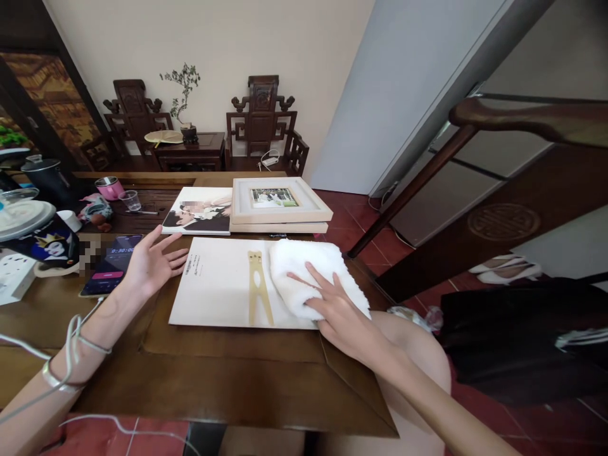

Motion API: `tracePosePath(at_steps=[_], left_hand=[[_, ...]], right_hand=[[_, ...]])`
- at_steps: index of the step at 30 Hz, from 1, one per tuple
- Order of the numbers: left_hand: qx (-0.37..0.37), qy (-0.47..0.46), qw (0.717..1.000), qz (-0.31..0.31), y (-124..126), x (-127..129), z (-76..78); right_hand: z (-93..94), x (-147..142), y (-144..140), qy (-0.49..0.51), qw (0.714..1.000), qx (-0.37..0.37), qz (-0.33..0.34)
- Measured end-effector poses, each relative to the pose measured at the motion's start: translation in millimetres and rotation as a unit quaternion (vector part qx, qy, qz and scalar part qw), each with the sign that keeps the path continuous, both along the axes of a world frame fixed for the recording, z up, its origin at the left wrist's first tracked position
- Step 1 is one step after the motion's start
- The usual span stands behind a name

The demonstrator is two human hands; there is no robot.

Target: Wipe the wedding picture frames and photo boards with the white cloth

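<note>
A wooden table point(199, 373) fills the lower left and centre of the frame, seen from above by the person working at it. Both forearms run off the bottom edge, so elbows and body are cut off. A patch at the left, beside a phone point(112, 264), is blurred out, and so is part of the print point(198, 211) lying above centre. The clutter at the far left edge, cups, a kettle and a plate, is small and partly cropped.

At centre lies a pale board point(218, 285), face down, with a thin hinged stand point(258, 288) flat on it. A white cloth point(304, 269) sits folded on the board's right end, hiding that end and its corner.

The right hand point(339, 310), right of centre, rests palm down on the cloth's near edge. Its fingers point(308, 282) are stretched out and slightly spread, lying on top of the cloth rather than gripping it; the cloth extends up and left beyond the fingertips. The thumb is hard to make out.

The left hand point(151, 261), left of centre, is open with fingers apart and pointing right. Its fingertips seem to just reach the board's upper left corner, though contact is unclear.

A framed photo point(280, 201) lies stacked above the board
</note>
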State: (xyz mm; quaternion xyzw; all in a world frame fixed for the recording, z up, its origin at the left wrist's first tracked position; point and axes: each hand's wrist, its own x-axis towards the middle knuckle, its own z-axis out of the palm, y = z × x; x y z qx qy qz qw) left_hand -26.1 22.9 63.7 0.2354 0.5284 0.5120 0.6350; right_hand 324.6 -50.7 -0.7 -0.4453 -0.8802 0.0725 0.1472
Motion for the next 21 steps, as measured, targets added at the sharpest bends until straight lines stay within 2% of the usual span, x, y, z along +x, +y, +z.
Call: tracePosePath(at_steps=[3, 6, 9, 12, 15, 17, 19, 21], left_hand=[[0.016, -0.011, 1.0, -0.021, -10, -1, 11.1], [0.075, -0.014, 0.997, -0.024, -29, 2, 26.1], [0.158, -0.018, 0.987, -0.028, -57, 11, 43.7], [0.189, 0.008, 0.982, 0.005, -85, 27, 62.4], [0.188, 0.028, 0.98, 0.058, -106, 41, 78.6], [0.19, 0.023, 0.977, 0.089, -113, 45, 85.0], [0.215, 0.004, 0.974, 0.075, -116, 45, 84.9], [0.248, -0.007, 0.968, 0.029, -117, 42, 76.2]], right_hand=[[0.5, 4, -3, 0.04, 0.999, -0.004, 0.009], [6.6, -3, -14, 0.097, 0.995, 0.013, 0.013], [18.0, -24, -30, 0.137, 0.986, 0.052, 0.073], [27.4, -48, -42, 0.153, 0.976, 0.109, 0.11], [29.3, -60, -42, 0.218, 0.957, 0.161, 0.106], [28.1, -59, -38, 0.26, 0.945, 0.17, 0.107], [28.1, -54, -33, 0.29, 0.939, 0.167, 0.079], [31.6, -48, -29, 0.323, 0.932, 0.161, 0.005]])
